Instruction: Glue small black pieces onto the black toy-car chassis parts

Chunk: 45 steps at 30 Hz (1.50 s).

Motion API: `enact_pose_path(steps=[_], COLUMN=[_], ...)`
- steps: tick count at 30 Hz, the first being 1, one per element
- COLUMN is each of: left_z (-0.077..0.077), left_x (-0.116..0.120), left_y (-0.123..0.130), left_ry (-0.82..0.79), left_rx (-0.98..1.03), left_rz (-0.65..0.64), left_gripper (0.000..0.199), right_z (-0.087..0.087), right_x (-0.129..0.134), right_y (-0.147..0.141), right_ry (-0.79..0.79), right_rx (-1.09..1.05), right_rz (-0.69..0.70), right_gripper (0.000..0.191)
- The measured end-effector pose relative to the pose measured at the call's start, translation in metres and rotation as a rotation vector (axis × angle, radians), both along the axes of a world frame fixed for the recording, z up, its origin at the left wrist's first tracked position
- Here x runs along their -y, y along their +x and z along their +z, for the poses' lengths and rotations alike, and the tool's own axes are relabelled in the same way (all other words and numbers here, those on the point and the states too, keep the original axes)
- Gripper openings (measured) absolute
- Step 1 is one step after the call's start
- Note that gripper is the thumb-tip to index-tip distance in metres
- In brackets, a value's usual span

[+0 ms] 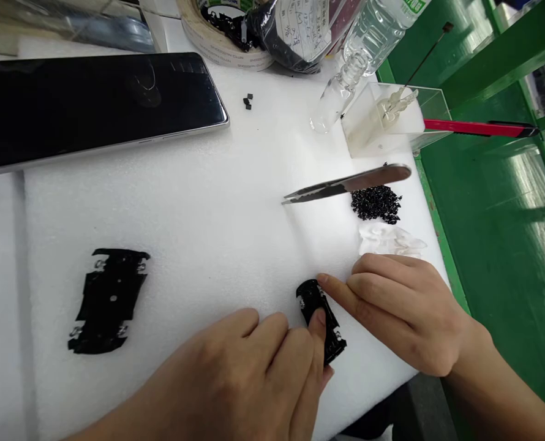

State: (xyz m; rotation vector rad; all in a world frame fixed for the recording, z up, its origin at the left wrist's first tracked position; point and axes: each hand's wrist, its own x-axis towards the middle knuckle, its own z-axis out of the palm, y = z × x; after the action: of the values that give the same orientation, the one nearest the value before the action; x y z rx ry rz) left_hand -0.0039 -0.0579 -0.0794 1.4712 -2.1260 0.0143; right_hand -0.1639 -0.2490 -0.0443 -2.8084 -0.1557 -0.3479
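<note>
Under my left hand (263, 367) is a small black part, like a toy car chassis (313, 295), held low on the white foam mat. The left thumb presses on its face, with the fingers curled beneath. My right hand (401, 312) reaches in from the right. Its index fingertip touches the chassis's upper end; the other fingers are curled, and the thumb is hidden. A second, similar black chassis (109, 306) lies flat at the left. Beyond my hands is a pair of metal tweezers (350, 182), tips pointing left, beside a pile of tiny black parts (377, 204).
A crumpled white tissue (387, 240) lies above my right hand. Farther back are a clear box (431, 101), a red-handled tool (469, 127), a small glass bottle (330, 104), a plastic bottle (378, 30), a tape roll (226, 52) and a large phone (93, 107).
</note>
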Motion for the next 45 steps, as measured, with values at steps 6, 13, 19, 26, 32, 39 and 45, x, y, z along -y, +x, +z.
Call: enact_pose_path(steps=[6,13,19,26,32,39,45], left_z=[0.0,-0.001,-0.002,0.0,-0.003,0.0,-0.002], left_x=[-0.001,0.0,0.001,0.0,-0.002,-0.002,0.0], left_y=[0.001,0.002,0.001,-0.001,-0.005,-0.003,-0.002], left_ry=[0.01,-0.006,-0.033,0.018,0.024,0.052,-0.025], left_rx=[-0.009,0.026,-0.037,-0.016,-0.07,-0.022,-0.018], left_rz=[-0.016,-0.031,-0.003,0.007,0.03,0.029,0.034], left_gripper=[0.032,0.038,0.035,0.036,0.019,0.022,0.024], right_z=[-0.002,0.018,0.004,-0.013,0.008,-0.006,-0.017], right_x=[0.004,0.001,0.002,0.003,-0.002,-0.007,-0.012], right_y=[-0.006,-0.005,-0.011,-0.017,-0.006,-0.019,-0.017], right_ry=[-0.048,-0.192,-0.102,0.004,-0.201,0.054,0.092], right_rx=[0.032,-0.145,-0.046,0.038,-0.087,0.069,0.11], right_rz=[0.037,-0.079,-0.119,-0.108,-0.032,-0.13,-0.155], right_gripper=[0.016,0.014,0.015,0.029,0.019,0.03,0.028])
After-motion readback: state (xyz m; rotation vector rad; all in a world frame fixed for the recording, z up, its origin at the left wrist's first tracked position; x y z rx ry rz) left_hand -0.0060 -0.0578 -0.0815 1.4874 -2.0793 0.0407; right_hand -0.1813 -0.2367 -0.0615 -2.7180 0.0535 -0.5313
